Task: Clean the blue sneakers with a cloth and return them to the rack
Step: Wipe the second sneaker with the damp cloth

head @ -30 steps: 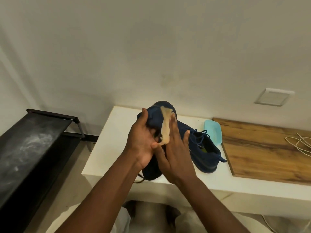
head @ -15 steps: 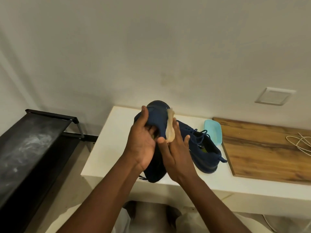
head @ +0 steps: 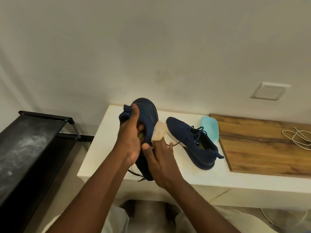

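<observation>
Held sneaker (head: 148, 115): above table (head: 102, 148) near-left edge, left hand (head: 129, 140) clamped round collar. Right hand (head: 161, 158), fingers flat, presses cloth (head: 159, 133) on side. Wiping underway. Second sneaker (head: 193, 143): on table, right. Rack (head: 33, 140), left: both returns pending.

Faces a plain off-white wall (head: 151, 39) across the upper half of the frame, softly and evenly lit, with a square white wall plate (head: 270, 91) at the right. Takes in a low white bench (head: 218, 180) against that wall from centre to right edge, with a brown wooden panel (head: 262, 148) over its right part and a looped white cable (head: 297, 137) lying there. Shows a black rack (head: 33, 148) along the left edge, its top shelf smeared with pale dust, and pale floor (head: 72, 187) between rack and bench.
</observation>
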A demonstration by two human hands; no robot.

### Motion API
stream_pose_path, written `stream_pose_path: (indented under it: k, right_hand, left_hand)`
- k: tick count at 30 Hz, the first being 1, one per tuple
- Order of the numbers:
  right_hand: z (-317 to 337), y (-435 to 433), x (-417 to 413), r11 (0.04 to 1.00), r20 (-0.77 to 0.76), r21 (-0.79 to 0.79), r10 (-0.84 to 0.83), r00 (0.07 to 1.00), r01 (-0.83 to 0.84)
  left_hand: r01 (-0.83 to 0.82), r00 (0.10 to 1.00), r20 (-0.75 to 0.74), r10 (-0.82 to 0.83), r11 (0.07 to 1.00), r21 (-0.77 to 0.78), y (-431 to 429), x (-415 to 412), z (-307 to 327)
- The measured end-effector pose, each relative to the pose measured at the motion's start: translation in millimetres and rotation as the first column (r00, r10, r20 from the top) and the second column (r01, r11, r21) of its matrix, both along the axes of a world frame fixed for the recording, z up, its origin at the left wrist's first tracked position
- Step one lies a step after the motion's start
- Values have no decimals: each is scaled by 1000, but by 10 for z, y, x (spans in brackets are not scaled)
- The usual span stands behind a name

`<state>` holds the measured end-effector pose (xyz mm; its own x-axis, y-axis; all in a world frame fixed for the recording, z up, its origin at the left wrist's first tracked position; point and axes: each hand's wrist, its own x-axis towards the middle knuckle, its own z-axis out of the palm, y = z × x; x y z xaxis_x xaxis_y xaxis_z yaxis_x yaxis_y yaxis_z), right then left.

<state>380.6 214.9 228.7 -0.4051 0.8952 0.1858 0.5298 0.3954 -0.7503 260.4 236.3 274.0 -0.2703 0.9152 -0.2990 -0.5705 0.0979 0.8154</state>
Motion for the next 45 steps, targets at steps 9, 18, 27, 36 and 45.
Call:
stream_pose_path:
  k: [9, 18, 27, 36, 45]
  right_hand:
    - [-261, -313, -7, 991, 287, -15, 128, 949, -129]
    - [-233, 51, -248, 970, 362, 198, 58, 931, -138]
    - [-404, 239, 142, 997, 342, 56, -71, 937, 55]
    - [-403, 375, 51, 945, 237, -49, -303, 923, 323]
    - [-352, 283, 99, 996, 301, 12, -86, 950, 86]
  left_hand:
    - [-90, 978, -197, 62, 987, -135, 90, -239, -141]
    - [30, 977, 205, 52, 924, -380, 152, -328, -335]
    - [-118, 944, 250, 215, 929, -351, 181, -248, -524]
    - [-214, 935, 199, 293, 915, -341, 19, -29, -523]
    - [-304, 913, 157, 376, 885, -353, -63, 69, -432]
